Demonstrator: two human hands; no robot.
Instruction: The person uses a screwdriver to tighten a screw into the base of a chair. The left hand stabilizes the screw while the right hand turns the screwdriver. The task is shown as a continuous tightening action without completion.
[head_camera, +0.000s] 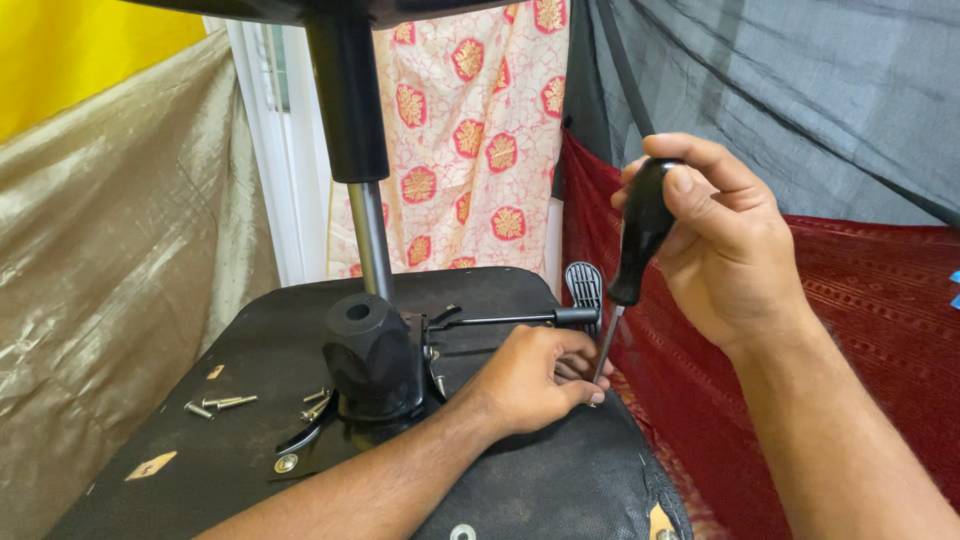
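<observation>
Now two hands — right (735, 250) gripping one screwdriver (636, 250), left (535, 378) pinching its tip — four loose screws (222, 404) nearby

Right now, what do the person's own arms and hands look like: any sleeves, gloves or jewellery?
Both forearms are bare, with no sleeves in view. The left hand and right hand wear no gloves; no rings, watch or wristbands show on the fingers or wrists.
</observation>
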